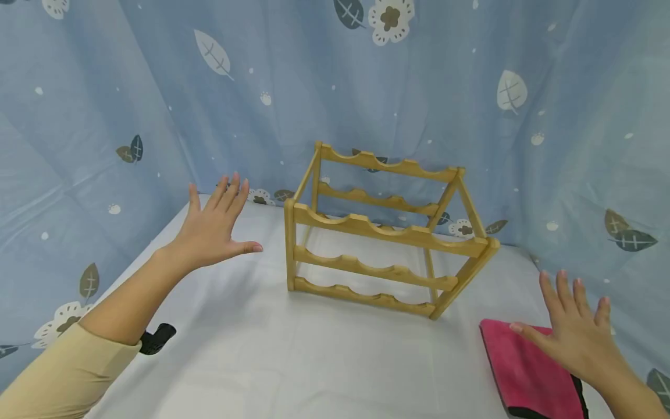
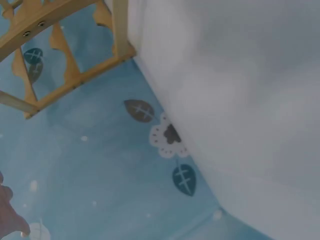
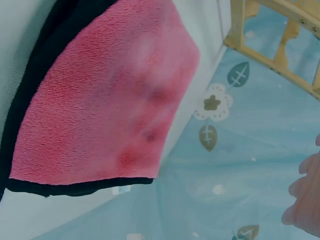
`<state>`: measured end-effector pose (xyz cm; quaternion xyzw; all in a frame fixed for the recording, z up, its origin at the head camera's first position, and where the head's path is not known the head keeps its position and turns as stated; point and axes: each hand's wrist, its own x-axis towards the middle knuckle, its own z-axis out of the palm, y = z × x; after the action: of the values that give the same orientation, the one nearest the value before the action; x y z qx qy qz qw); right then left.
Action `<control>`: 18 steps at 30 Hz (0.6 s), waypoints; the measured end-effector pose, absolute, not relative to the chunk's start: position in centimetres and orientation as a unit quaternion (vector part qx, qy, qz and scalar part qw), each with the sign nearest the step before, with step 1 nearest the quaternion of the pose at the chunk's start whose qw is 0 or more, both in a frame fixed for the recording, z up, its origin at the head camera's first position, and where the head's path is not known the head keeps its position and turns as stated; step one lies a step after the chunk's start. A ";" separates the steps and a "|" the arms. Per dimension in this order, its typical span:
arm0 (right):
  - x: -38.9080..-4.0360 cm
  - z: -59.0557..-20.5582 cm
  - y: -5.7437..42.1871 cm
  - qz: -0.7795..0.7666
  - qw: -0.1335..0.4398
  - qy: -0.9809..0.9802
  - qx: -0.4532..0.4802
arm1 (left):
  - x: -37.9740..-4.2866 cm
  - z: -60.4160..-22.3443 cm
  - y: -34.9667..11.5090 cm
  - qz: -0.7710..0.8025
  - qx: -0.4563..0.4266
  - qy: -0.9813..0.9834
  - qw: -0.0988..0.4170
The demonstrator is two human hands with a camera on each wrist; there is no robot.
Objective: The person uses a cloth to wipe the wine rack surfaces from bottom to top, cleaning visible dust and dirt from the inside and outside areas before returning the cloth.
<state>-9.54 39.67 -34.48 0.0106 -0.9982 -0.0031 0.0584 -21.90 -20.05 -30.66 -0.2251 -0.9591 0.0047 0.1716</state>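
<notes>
A wooden bottle rack (image 1: 361, 265) with scalloped rails stands upright on the white table. To its left, my left hand (image 1: 211, 227) is raised with fingers spread, apart from the rack and holding nothing. My right hand (image 1: 581, 331) hovers at the right, also with fingers spread and nothing in it. Partly beneath that hand in the head view lies a pink cloth (image 1: 534, 372) with black edging. The cloth (image 3: 105, 100) fills much of the right wrist view, where part of the right hand (image 3: 307, 200) shows at the edge. Part of the rack (image 2: 75, 80) appears in the left wrist view.
A small black object (image 1: 159, 339) lies near the left forearm, partly hidden by the sleeve; its kind is unclear. Blue curtains (image 1: 293, 105) with leaf and flower prints hang behind and at both sides of the white tabletop (image 1: 293, 361).
</notes>
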 end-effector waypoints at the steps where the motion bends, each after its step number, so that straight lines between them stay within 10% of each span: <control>1: -9.5 -34.6 39.7 -0.002 0.056 -0.998 0.010 | -22.0 -30.5 -20.0 0.002 -0.226 -0.959 0.173; 18: -9.5 -37.3 41.0 0.010 0.020 -1.000 -0.018 | -23.7 -28.7 -17.6 -0.106 -0.386 -0.873 0.279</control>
<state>-9.49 41.05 -37.25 -0.0181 -0.9996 0.0095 0.0204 -23.75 -17.63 -28.69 -0.3858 -0.8730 -0.1057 0.2792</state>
